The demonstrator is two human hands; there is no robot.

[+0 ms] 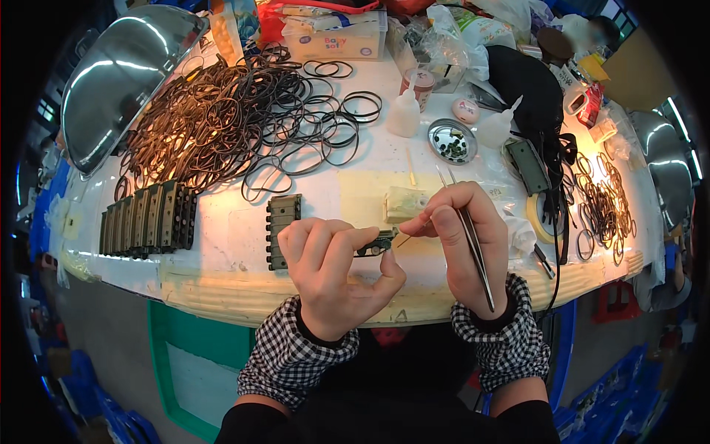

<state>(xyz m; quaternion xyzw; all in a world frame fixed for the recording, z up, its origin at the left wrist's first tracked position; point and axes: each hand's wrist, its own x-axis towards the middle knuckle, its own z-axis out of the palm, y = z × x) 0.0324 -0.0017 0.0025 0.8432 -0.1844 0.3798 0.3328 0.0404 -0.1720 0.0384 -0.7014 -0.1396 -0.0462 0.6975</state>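
Over the table edge [214, 292], hands [322, 277] near each other, half-curled.

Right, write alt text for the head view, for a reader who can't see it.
A person's left hand holds a small dark green part above a cluttered white table, while the right hand, holding metal tweezers, works close beside it. Further left are heaped dark bands and a row of green blocks.

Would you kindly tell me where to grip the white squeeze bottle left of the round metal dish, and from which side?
I'd grip the white squeeze bottle around its broad body, coming from the near left: the nozzle looks thin, the round metal dish sits to its right, and a reddish tub stands behind.
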